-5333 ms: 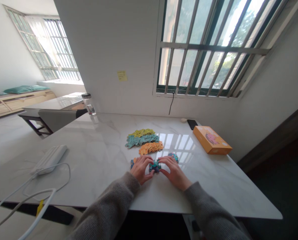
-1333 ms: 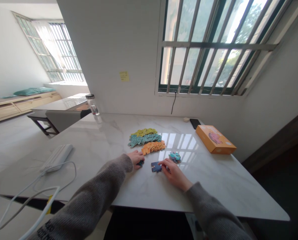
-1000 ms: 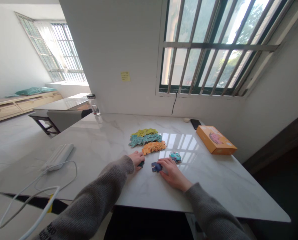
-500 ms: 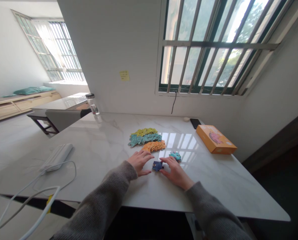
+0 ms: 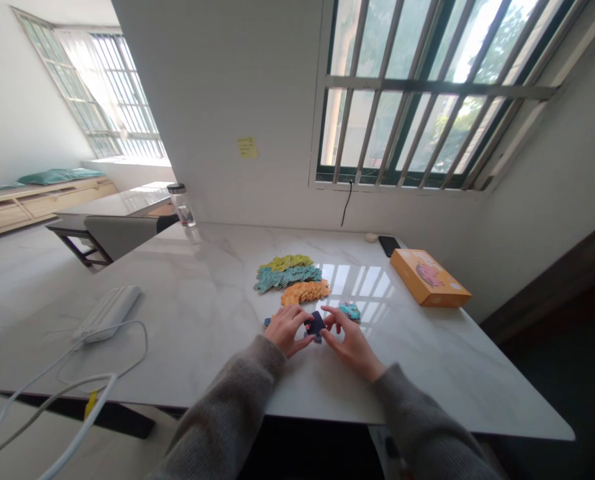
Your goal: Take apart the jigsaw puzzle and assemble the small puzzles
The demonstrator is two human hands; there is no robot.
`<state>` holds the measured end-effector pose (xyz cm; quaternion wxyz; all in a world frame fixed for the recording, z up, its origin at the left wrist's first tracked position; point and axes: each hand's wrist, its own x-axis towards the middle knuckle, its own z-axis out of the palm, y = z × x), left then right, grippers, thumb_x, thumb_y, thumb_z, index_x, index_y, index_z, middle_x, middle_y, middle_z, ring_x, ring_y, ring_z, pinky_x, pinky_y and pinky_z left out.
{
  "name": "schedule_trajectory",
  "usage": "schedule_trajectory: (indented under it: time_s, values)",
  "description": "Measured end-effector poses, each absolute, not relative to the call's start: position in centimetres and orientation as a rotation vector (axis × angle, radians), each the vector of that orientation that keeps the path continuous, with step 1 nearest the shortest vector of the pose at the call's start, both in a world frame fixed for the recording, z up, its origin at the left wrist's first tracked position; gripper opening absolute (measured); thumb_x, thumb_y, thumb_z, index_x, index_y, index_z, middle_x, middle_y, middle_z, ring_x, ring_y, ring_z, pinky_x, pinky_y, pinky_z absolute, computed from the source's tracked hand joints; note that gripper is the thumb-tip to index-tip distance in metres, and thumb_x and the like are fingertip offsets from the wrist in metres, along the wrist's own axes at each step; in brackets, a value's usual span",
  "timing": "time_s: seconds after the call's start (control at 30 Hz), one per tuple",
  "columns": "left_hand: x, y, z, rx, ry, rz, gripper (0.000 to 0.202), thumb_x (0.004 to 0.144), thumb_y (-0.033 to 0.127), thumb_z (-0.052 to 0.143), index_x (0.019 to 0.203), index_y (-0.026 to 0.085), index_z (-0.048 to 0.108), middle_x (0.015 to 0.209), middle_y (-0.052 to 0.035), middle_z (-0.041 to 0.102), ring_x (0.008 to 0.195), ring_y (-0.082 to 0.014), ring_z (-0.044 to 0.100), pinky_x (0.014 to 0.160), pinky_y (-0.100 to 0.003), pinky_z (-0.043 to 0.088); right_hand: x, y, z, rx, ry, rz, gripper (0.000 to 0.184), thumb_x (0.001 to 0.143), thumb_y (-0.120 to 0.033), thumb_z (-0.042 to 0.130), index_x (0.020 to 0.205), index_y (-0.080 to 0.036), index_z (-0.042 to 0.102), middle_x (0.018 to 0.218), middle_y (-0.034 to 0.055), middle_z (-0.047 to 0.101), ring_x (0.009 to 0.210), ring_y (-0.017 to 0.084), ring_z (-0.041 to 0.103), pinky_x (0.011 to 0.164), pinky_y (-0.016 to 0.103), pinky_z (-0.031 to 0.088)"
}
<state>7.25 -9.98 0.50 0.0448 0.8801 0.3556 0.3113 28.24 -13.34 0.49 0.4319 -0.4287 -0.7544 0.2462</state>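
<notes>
Dark blue puzzle pieces (image 5: 316, 324), seemingly a small stack and now turned askew, are between my two hands near the table's front. My left hand (image 5: 289, 328) has its thumb and fingers closed on their left side. From the right, my right hand (image 5: 346, 333) pinches the edge with thumb and curled fingers. Just behind the right fingers lies a small pile of turquoise puzzle pieces (image 5: 350, 311). A bit of blue (image 5: 267, 322) peeks out left of my left hand, mostly hidden. Beyond the hands spread orange pieces (image 5: 306, 291), teal pieces (image 5: 287, 279) and yellow-green pieces (image 5: 288, 262).
An orange box (image 5: 430, 277) lies at the right, with a black phone (image 5: 389, 246) behind it. On the left are a white power strip (image 5: 108, 313) with cables and, farther back, a clear bottle (image 5: 182, 205). The white marbled table (image 5: 202, 280) meets the wall behind.
My left hand has moved right and closed on the dark blue pieces, which have turned askew. My right fingers have curled in. A bit of blue now shows left of my left hand.
</notes>
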Motion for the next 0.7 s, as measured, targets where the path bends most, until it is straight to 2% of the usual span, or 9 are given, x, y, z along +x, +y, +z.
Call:
schedule_trajectory:
  time_s: [0.1, 0.2, 0.33, 0.4, 0.5, 0.63, 0.7]
  values:
    - [7.68, -10.46, 0.44, 2.737, 1.058, 0.993, 0.034, 0.077, 0.036, 0.074, 0.105, 0.021, 0.06, 0.095, -0.0059, 0.063, 0.091, -0.0238, 0.059, 0.081, -0.037, 0.049, 28.07, -13.05, 0.21, -1.085, -1.774, 0.701, 0.038, 0.092, -0.027, 0.052, 0.13, -0.02, 0.048, 0.076, -0.0012, 0.056, 0.066, 0.014, 0.051, 0.063, 0.028, 0.044]
    - [7.76, -10.67, 0.2, 2.789, 0.995, 0.994, 0.04, 0.075, 0.036, 0.076, 0.11, 0.022, 0.06, 0.104, -0.0076, 0.064, 0.095, -0.0255, 0.059, 0.082, -0.04, 0.05, 28.12, -12.89, 0.18, -1.114, -1.717, 0.655, 0.034, 0.093, -0.027, 0.048, 0.126, -0.019, 0.05, 0.073, -0.002, 0.051, 0.064, 0.014, 0.047, 0.063, 0.028, 0.042]
    - [7.55, -10.63, -0.1, 2.841, 0.859, 1.031, 0.037, 0.079, 0.024, 0.069, 0.114, 0.022, 0.058, 0.123, -0.0089, 0.061, 0.107, -0.0258, 0.058, 0.09, -0.041, 0.048, 28.15, -13.11, 0.46, -1.074, -1.791, 0.65, 0.037, 0.093, -0.024, 0.045, 0.13, -0.02, 0.046, 0.075, -0.0015, 0.049, 0.067, 0.014, 0.047, 0.065, 0.028, 0.043]
    - [7.51, -10.63, -0.08, 2.852, 0.83, 1.02, 0.032, 0.081, 0.023, 0.066, 0.113, 0.022, 0.059, 0.12, -0.0081, 0.063, 0.107, -0.0245, 0.059, 0.089, -0.039, 0.048, 28.09, -13.23, 0.51, -1.054, -1.801, 0.687, 0.04, 0.094, -0.024, 0.045, 0.134, -0.02, 0.044, 0.076, -0.0011, 0.05, 0.069, 0.015, 0.049, 0.065, 0.028, 0.043]
    - [7.5, -10.73, 0.12, 2.803, 0.963, 1.051, 0.025, 0.083, 0.031, 0.066, 0.106, 0.022, 0.062, 0.11, -0.0079, 0.065, 0.1, -0.0235, 0.06, 0.086, -0.038, 0.048, 28.01, -13.25, 0.38, -1.036, -1.8, 0.76, 0.046, 0.094, -0.028, 0.048, 0.139, -0.021, 0.038, 0.079, -0.0008, 0.052, 0.07, 0.014, 0.051, 0.066, 0.028, 0.044]
    - [7.49, -10.84, 0.1, 2.787, 1.014, 1.003, 0.031, 0.081, 0.042, 0.069, 0.105, 0.023, 0.063, 0.1, -0.0071, 0.063, 0.093, -0.0232, 0.059, 0.084, -0.039, 0.048, 28.06, -13.0, 0.07, -1.053, -1.759, 0.778, 0.049, 0.095, -0.032, 0.049, 0.141, -0.021, 0.036, 0.076, -0.0017, 0.053, 0.067, 0.014, 0.051, 0.066, 0.028, 0.045]
    - [7.46, -10.82, -0.05, 2.798, 0.968, 0.989, 0.03, 0.082, 0.04, 0.068, 0.106, 0.023, 0.063, 0.101, -0.0072, 0.063, 0.094, -0.0233, 0.058, 0.085, -0.039, 0.049, 28.13, -12.87, -0.07, -1.072, -1.747, 0.762, 0.05, 0.095, -0.034, 0.048, 0.141, -0.02, 0.035, 0.075, -0.0017, 0.053, 0.067, 0.014, 0.051, 0.066, 0.029, 0.045]
